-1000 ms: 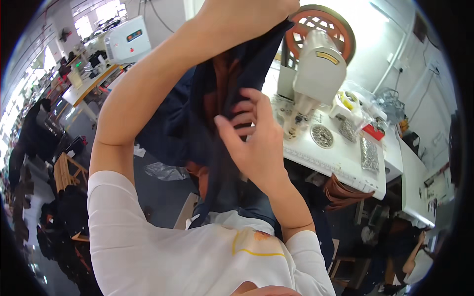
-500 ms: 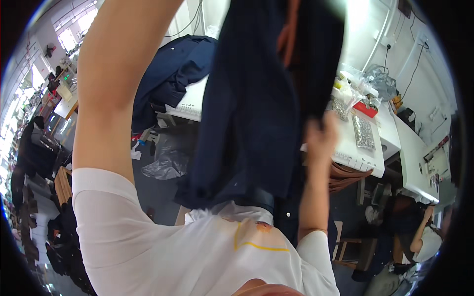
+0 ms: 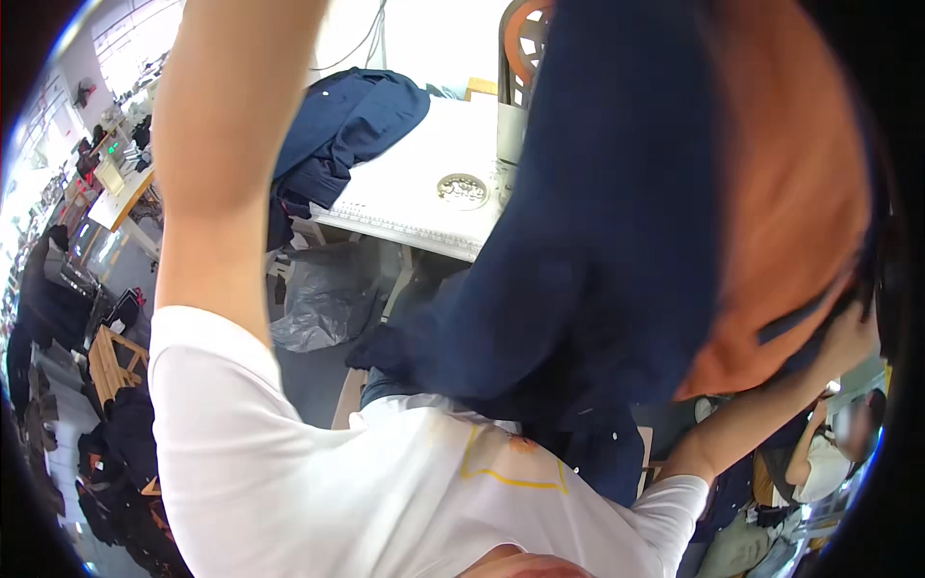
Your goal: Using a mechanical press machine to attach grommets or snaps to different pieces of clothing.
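A dark navy jacket [image 3: 617, 193] with a rust-orange lining [image 3: 790, 183] hangs in front of me, spread wide and partly blurred. A dark slit, like an inner pocket edge, crosses the lower lining. On the far right, my right hand [image 3: 850, 337] is closed on the jacket's edge, its fingers partly hidden. My left arm [image 3: 222, 173] reaches up past the top of the picture, so the left hand is out of sight. The jacket's lower part drapes over my lap.
Behind stands a white sewing table [image 3: 414, 197] with a round dish of small metal bits [image 3: 462, 191] and an orange-rimmed wheel [image 3: 525, 43]. Another navy garment [image 3: 352, 125] lies on its left end. Below is a clear plastic bag [image 3: 323, 303]. Another person [image 3: 824, 462] sits at far right.
My right hand has swung outward to the right, pulling the jacket open so that much more of the orange lining shows. The wheel and dish have come into view.
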The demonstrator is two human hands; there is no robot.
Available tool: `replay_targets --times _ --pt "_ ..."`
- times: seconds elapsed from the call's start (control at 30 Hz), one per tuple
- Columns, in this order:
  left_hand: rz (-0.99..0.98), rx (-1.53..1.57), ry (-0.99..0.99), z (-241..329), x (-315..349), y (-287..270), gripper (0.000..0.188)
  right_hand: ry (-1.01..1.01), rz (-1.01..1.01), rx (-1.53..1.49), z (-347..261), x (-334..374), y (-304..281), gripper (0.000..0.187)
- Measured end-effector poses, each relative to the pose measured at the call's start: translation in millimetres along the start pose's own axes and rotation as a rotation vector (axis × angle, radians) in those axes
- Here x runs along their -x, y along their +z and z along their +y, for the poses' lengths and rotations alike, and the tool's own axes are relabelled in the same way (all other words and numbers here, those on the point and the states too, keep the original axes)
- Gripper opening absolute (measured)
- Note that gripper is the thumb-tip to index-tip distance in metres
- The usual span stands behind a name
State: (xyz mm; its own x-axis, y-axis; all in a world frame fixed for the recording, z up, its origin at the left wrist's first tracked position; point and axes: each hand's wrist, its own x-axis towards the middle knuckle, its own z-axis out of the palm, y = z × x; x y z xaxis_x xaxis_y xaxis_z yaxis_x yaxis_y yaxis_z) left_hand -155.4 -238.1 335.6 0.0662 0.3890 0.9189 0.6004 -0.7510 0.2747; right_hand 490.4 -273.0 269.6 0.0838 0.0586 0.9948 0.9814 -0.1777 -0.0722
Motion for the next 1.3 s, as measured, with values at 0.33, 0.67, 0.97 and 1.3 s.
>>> replay_targets --times 0.33,0.67,0.97,1.3 --pt "-0.167 0.726 -1.125 -77 212 78 0.009 0.451 -1.083 -0.809 -64 151 -63 0.012" --pt "-0.309 0.669 -0.996 -64 248 141 0.023 0.288 -1.576 -0.861 -187 232 0 0.047" --pt "-0.303 0.557 -1.121 -85 260 111 0.021 0.436 -1.767 -1.568 -367 267 27 0.014" --pt "-0.843 0.443 -0.293 -79 250 151 0.040 0.600 -1.821 -1.537 -364 275 32 0.011"
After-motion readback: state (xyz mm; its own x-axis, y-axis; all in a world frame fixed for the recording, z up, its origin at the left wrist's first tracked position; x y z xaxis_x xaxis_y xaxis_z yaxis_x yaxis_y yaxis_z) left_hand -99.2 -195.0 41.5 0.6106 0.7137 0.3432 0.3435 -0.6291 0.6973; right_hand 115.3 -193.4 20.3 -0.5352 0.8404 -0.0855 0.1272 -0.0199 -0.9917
